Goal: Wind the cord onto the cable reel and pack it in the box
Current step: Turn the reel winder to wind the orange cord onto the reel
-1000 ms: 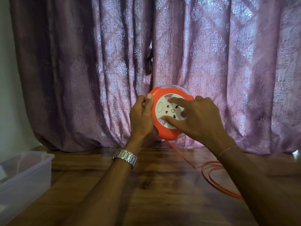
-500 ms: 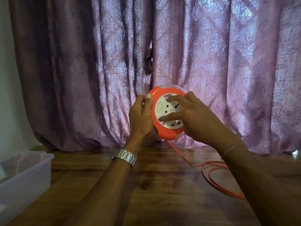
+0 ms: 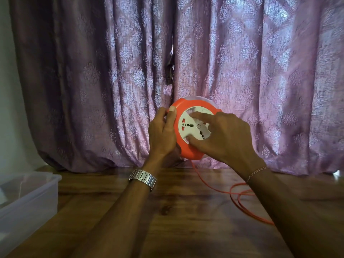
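Observation:
An orange cable reel (image 3: 188,151) with a white socket face is held upright above the table, in front of the curtain. My left hand (image 3: 162,133) grips its left rim. My right hand (image 3: 225,138) lies on the white face, with thumb and forefinger pressed into its recesses. An orange cord (image 3: 242,200) drops from the bottom of the reel and lies in loose loops on the table at the right, partly hidden behind my right forearm. A clear plastic box (image 3: 28,200) stands open at the left edge.
A wooden table (image 3: 176,220) spreads under both arms. A purple patterned curtain (image 3: 111,71) hangs close behind the reel and reaches the tabletop. A pale wall (image 3: 7,90) shows at the far left.
The white socket face has turned under my right hand's fingers, and the sockets now sit at a new angle. The cord loops on the table have shifted slightly. My left hand stays put.

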The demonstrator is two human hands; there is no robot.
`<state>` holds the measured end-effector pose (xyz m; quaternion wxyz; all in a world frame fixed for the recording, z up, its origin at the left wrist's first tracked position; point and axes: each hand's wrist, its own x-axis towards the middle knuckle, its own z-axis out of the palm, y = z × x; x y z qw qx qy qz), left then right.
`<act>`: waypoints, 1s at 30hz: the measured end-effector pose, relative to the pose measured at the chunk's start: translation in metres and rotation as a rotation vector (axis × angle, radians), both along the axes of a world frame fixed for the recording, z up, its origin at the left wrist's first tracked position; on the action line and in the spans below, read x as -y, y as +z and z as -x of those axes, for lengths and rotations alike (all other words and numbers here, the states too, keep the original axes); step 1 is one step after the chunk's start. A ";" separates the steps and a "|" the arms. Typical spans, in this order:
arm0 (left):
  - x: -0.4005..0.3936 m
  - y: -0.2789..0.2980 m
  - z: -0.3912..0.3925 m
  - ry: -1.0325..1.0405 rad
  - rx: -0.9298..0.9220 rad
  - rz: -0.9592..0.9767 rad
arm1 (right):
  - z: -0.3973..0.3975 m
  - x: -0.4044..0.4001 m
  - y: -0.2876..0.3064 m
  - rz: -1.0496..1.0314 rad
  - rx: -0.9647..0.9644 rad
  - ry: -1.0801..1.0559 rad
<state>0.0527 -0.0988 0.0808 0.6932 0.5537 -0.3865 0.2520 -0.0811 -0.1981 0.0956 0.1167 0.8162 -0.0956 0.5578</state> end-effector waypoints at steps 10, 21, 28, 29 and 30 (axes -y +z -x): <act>-0.004 0.002 -0.001 -0.012 -0.020 0.029 | 0.006 0.017 0.014 0.247 -0.247 0.296; 0.001 -0.001 -0.003 0.018 -0.002 -0.005 | 0.008 0.011 0.013 0.271 -0.339 0.062; 0.002 -0.002 -0.002 -0.015 -0.006 -0.001 | 0.008 0.009 0.010 0.086 -0.139 0.013; 0.002 -0.002 -0.001 -0.028 -0.012 0.002 | 0.007 0.010 0.010 0.098 -0.120 -0.005; 0.003 -0.002 -0.001 -0.029 -0.011 0.004 | 0.006 0.010 0.010 0.120 -0.108 -0.026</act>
